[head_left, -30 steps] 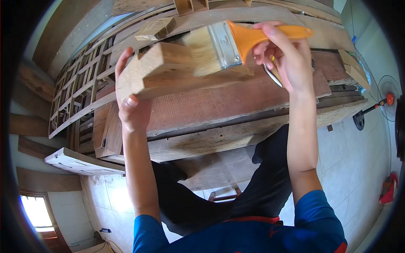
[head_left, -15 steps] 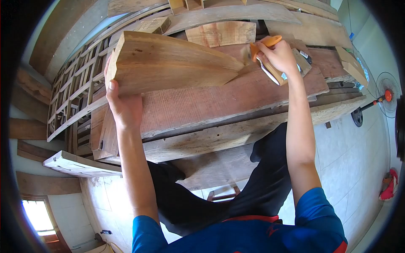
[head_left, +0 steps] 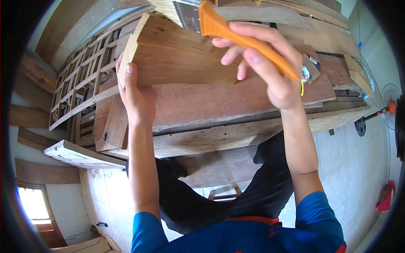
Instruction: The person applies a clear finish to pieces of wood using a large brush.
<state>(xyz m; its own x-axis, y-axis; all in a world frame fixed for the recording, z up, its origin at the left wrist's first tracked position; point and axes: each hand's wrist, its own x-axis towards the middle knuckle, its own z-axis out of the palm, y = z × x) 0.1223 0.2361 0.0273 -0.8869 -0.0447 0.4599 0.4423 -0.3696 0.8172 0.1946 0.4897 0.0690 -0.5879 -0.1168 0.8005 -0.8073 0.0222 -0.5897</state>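
Observation:
My left hand [head_left: 137, 90] grips the near left end of a wide, tapering wooden board [head_left: 177, 59], thumb on its front face and fingers behind. The board is tilted up over the reddish planks [head_left: 211, 101]. In my right hand [head_left: 265, 63] is a paintbrush [head_left: 249, 42] with an orange handle, a metal ferrule and pale bristles. The brush is raised close to the camera, and its bristles overlap the board's upper left edge in this view. My right thumb and index finger hold the handle, with the other fingers curled loosely below.
A wooden lattice frame [head_left: 84, 80] leans at the left. Small items lie around a wood block [head_left: 311, 69] on the planks at right, near a cardboard piece [head_left: 358, 76]. A fan [head_left: 388, 107] stands on the far right, and a red item [head_left: 386, 197] lies on the floor.
My right hand has swung the brush up and left, from the board's right end to its upper left edge. The board's left end has risen slightly and shifted right.

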